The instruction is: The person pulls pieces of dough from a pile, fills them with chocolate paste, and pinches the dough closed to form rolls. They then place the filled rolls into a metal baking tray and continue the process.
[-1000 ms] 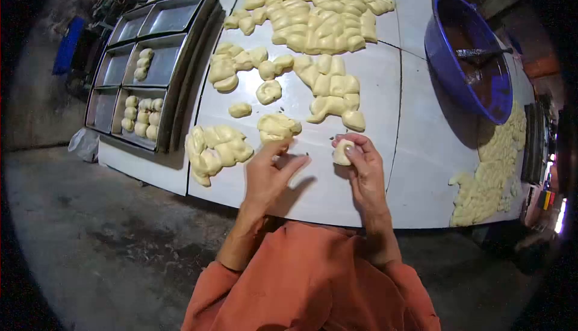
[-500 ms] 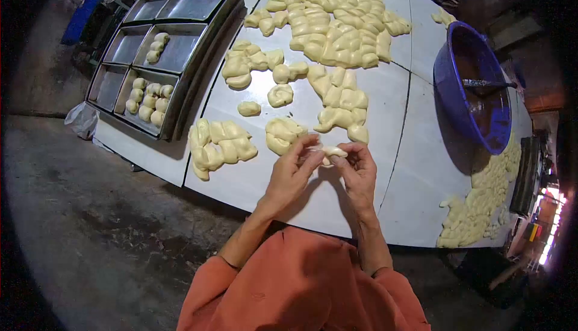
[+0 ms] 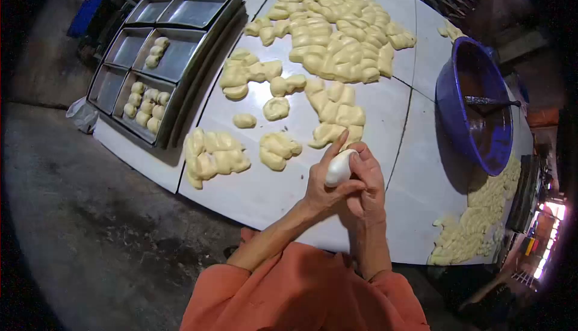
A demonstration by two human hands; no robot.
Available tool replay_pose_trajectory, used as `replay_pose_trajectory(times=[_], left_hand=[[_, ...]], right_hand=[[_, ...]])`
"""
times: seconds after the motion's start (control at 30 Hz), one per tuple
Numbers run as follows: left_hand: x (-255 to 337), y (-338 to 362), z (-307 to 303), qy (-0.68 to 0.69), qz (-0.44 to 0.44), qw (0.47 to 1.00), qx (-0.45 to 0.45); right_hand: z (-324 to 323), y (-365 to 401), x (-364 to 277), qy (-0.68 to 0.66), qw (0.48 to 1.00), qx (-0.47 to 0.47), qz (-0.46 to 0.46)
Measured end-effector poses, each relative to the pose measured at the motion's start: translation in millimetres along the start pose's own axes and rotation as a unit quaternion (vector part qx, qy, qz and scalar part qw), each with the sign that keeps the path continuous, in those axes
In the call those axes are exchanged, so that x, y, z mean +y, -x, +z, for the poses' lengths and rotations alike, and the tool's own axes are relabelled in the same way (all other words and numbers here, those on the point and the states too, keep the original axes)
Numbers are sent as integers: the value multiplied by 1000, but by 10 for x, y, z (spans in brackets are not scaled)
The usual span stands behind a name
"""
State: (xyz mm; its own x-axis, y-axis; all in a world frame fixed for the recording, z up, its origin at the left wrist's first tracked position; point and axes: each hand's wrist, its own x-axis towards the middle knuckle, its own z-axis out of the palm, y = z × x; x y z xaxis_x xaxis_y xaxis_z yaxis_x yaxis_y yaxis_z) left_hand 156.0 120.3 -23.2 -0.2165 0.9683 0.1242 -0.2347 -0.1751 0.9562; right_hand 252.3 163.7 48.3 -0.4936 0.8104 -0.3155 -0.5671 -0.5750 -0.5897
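Note:
A smooth, pale dough ball [image 3: 340, 169] is held between my two hands above the near part of the white table [image 3: 259, 200]. My left hand [image 3: 326, 182] cups it from the left, with the thumb below it. My right hand [image 3: 368, 182] closes round its right side, thumb on top. Just beyond the hands lies a strip of joined dough pieces [image 3: 338, 114]. To the left are a small dough cluster [image 3: 278, 150] and a larger one [image 3: 215, 155].
A dark metal tray [image 3: 179, 82] with compartments stands at the left, some holding dough balls [image 3: 144, 109]. A large dough mass [image 3: 337, 36] covers the far middle. At the right are a purple basin [image 3: 448, 105] with a utensil [image 3: 489, 101] and more dough [image 3: 469, 228].
My hands have come closer together and turned around the dough, which now looks rounder and shows more. The table and everything on it sit slightly lower in view.

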Motion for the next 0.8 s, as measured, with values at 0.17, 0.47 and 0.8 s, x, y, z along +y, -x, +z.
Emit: replay_pose_trajectory(times=[0.17,0.47,0.8], left_hand=[[267,-13,-26,-22,-114,989,-92],[636,-12,-324,-210,-220,933,-194],[436,8,-223,-259,-219,915,-219]], right_hand=[[-393,-92,-846,178,957,35,-226],[-1698,-667,-3428,647,680,256,-231],[-2805,-1241,-3565,815,567,115,-38]])
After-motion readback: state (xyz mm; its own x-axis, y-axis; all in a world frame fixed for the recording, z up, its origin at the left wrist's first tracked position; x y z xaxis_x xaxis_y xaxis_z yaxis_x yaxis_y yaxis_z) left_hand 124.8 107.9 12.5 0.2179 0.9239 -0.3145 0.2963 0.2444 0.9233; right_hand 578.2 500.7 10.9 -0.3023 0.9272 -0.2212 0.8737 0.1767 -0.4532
